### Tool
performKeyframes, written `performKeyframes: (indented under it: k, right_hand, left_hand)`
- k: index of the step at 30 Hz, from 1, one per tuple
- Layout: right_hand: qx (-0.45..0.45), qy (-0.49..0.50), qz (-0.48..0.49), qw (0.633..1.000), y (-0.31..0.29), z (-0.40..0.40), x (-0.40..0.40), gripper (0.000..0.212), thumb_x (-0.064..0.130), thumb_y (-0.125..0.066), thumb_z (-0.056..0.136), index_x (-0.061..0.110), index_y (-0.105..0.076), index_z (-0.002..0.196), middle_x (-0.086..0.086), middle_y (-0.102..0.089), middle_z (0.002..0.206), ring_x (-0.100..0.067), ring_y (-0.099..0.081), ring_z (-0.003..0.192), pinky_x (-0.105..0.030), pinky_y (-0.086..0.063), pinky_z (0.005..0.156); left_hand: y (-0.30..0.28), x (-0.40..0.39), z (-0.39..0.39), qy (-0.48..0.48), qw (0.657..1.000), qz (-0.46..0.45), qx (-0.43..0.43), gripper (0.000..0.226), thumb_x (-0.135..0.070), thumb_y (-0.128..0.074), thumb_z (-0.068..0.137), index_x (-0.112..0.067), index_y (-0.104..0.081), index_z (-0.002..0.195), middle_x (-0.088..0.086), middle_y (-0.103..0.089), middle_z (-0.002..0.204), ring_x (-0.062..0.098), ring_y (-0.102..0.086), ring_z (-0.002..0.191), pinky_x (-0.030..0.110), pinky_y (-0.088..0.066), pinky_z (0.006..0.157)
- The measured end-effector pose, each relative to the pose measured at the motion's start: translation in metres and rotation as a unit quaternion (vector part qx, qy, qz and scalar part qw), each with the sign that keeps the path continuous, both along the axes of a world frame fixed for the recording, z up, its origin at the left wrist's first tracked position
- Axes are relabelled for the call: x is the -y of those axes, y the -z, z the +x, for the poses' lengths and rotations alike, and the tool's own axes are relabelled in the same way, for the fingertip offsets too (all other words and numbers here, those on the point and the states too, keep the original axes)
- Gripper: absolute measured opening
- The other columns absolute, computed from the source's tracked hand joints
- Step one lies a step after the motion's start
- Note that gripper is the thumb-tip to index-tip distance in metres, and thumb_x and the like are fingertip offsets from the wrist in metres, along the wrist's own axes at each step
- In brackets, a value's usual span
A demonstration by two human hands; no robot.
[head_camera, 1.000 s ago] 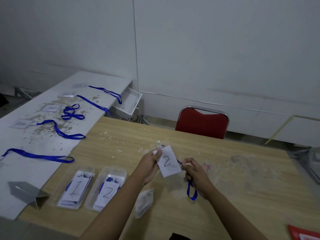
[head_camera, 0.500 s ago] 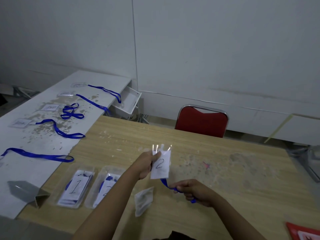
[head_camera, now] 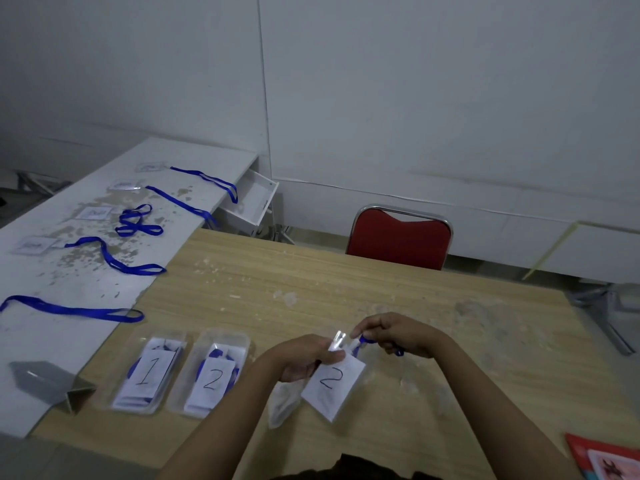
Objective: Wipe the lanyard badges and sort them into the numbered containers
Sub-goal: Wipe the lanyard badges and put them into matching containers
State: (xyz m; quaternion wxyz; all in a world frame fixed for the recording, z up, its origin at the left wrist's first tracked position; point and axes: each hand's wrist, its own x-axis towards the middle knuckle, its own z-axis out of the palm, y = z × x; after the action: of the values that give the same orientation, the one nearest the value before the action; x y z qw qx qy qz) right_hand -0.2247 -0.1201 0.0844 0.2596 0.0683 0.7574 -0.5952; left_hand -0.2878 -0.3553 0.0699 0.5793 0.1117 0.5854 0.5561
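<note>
Both hands are up over the near edge of the wooden table (head_camera: 346,282). The left hand (head_camera: 301,358) pinches the top of the badge marked 2 (head_camera: 334,386), grip narrow on its clear upper edge, and the card hangs tilted just above the tabletop. The right hand (head_camera: 398,334) is just beside it, fingers curled tight around the blue lanyard strap (head_camera: 364,340) where it meets the badge. A crumpled white wipe (head_camera: 282,403) lies under the left wrist. Toward the near left corner sit two clear containers side by side: container 1 (head_camera: 147,372), then container 2 (head_camera: 211,375), both with cards and blue straps inside. On the white side table (head_camera: 69,278), more lanyards (head_camera: 114,261) lie spread out.
</note>
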Motion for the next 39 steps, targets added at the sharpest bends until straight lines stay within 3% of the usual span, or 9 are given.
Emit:
performKeyframes:
  k: [3,7,11,14,21,27,32,35,39]
  right_hand:
    - [-0.018,0.044,-0.025,0.999,0.003,-0.002,0.0,0.018,0.013,-0.054,0.099,0.007,-0.067,0.111,0.0,-0.038,0.058,-0.012,-0.025,0.051,-0.023,-0.026,0.049]
    - [-0.038,0.194,-0.071,0.978,0.014,-0.003,0.012,0.016,0.015,-0.06,0.095,0.004,-0.069,0.103,-0.008,-0.06,0.082,-0.008,-0.038,0.054,-0.021,-0.037,0.051]
    - [0.001,0.351,-0.295,0.889,0.032,0.003,0.032,0.024,0.013,-0.057,0.096,0.004,-0.067,0.115,-0.007,-0.06,0.094,-0.007,-0.051,0.064,-0.02,-0.053,0.064]
    - [0.027,0.359,-0.442,0.821,0.038,0.008,0.057,0.03,0.014,-0.052,0.097,0.002,-0.064,0.122,-0.014,-0.065,0.109,-0.017,-0.066,0.08,-0.028,-0.06,0.073]
    - [0.126,0.437,-0.512,0.729,0.05,0.016,0.105,0.018,-0.001,-0.047,0.098,-0.008,-0.061,0.108,-0.02,-0.071,0.092,-0.024,-0.071,0.077,-0.028,-0.061,0.062]
    - [0.168,0.317,-0.478,0.802,0.045,0.023,0.103,0.023,-0.005,-0.057,0.083,-0.006,-0.06,0.105,-0.013,-0.063,0.081,-0.016,-0.064,0.065,-0.023,-0.058,0.063]
    - [0.087,0.27,-0.353,0.892,0.031,0.017,0.088,0.034,-0.008,-0.047,0.093,-0.008,-0.055,0.126,-0.022,-0.066,0.118,-0.026,-0.065,0.103,-0.029,-0.058,0.087]
    - [0.06,0.28,-0.27,0.919,0.027,0.012,0.09,0.032,-0.006,-0.044,0.097,-0.008,-0.055,0.128,-0.023,-0.065,0.121,-0.03,-0.064,0.112,-0.034,-0.054,0.095]
    - [0.058,0.254,-0.26,0.93,0.023,0.01,0.108,0.028,0.004,-0.048,0.098,-0.006,-0.063,0.12,-0.02,-0.069,0.115,-0.028,-0.069,0.104,-0.03,-0.058,0.083]
  left_hand:
    - [-0.001,-0.003,0.001,-0.013,0.996,-0.026,-0.088,0.014,-0.017,-0.056,0.097,-0.004,-0.061,0.095,0.012,-0.065,0.094,0.021,-0.064,0.083,0.031,-0.051,0.076]
    - [0.001,-0.006,0.0,-0.132,0.986,0.037,-0.095,0.022,-0.014,-0.053,0.098,0.0,-0.065,0.109,0.014,-0.069,0.1,0.023,-0.066,0.09,0.032,-0.054,0.081]
    - [0.0,-0.01,-0.004,-0.247,0.964,0.082,-0.053,0.026,-0.014,-0.05,0.099,0.003,-0.062,0.116,0.016,-0.069,0.101,0.025,-0.067,0.086,0.034,-0.058,0.074]
    - [0.003,-0.011,-0.005,-0.309,0.944,0.112,-0.024,0.029,-0.012,-0.046,0.1,0.004,-0.058,0.121,0.022,-0.066,0.113,0.031,-0.065,0.097,0.039,-0.056,0.083]
    - [0.01,-0.005,-0.008,-0.408,0.907,0.091,-0.054,0.029,-0.015,-0.047,0.1,-0.001,-0.059,0.123,0.019,-0.066,0.113,0.033,-0.064,0.099,0.045,-0.054,0.084]
    - [0.013,0.007,-0.011,-0.433,0.893,0.115,0.023,0.023,-0.013,-0.049,0.1,-0.003,-0.062,0.115,0.015,-0.07,0.105,0.027,-0.066,0.091,0.041,-0.057,0.079]
    - [0.015,0.015,-0.005,-0.375,0.925,0.055,-0.015,0.019,-0.012,-0.051,0.099,0.0,-0.062,0.109,0.014,-0.071,0.095,0.024,-0.068,0.08,0.034,-0.058,0.069]
    - [0.021,0.019,0.005,-0.334,0.941,0.017,-0.062,0.023,-0.012,-0.054,0.098,0.003,-0.061,0.113,0.019,-0.069,0.1,0.028,-0.066,0.084,0.042,-0.054,0.081]
    - [0.031,0.03,0.019,-0.358,0.93,-0.008,-0.083,0.026,-0.012,-0.054,0.098,0.004,-0.06,0.117,0.026,-0.066,0.111,0.033,-0.065,0.094,0.048,-0.053,0.087]
